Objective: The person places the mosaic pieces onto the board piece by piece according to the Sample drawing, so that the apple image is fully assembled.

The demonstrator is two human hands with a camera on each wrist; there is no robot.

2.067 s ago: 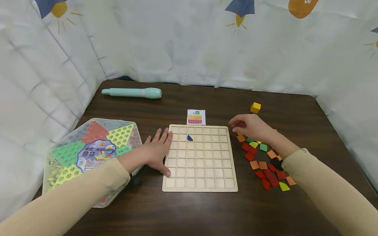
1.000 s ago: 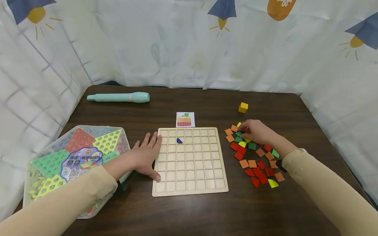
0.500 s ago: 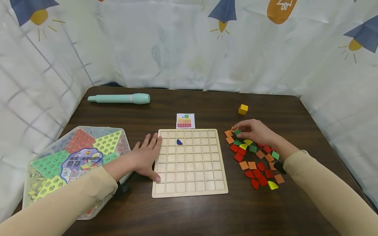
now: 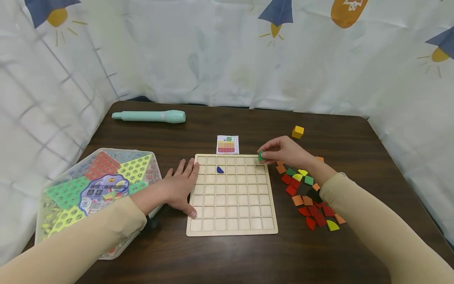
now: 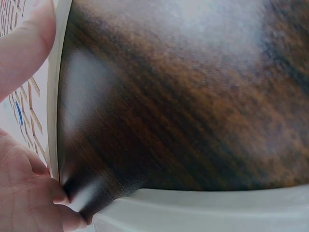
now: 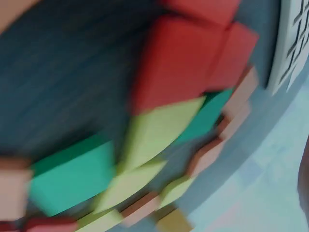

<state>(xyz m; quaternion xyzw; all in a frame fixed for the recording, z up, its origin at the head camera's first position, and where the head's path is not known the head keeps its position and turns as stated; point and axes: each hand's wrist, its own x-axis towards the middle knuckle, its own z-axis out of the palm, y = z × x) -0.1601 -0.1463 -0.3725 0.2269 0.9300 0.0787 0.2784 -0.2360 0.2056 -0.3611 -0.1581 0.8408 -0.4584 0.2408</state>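
A wooden grid board [image 4: 232,236] lies flat on the dark table, with one blue rounded piece [image 4: 220,170] in a cell of its second row. My left hand [image 4: 180,188] rests spread along the board's left edge, its fingers straight; in the left wrist view the thumb [image 5: 26,50] lies over that edge. At the board's upper right corner, my right hand [image 4: 283,150] pinches a green piece [image 4: 261,156] between thumb and fingers. The right wrist view shows almost nothing of this hand. A small pattern card [image 4: 227,144] lies just beyond the board's far edge.
Right of the board lie loose tiles: red ones [image 4: 317,215], orange ones [image 4: 297,200], yellow quarter-rounds [image 4: 332,225] and a green square [image 4: 309,180]. A yellow cube [image 4: 298,132] stands behind them. A clear-lidded game box [image 4: 143,232] is at left, a mint-green microphone-shaped object [image 4: 149,116] behind.
My right hand has picked a green piece out of the tile pile and carried it left to the board's upper right corner. My left hand has stayed on the board's edge.
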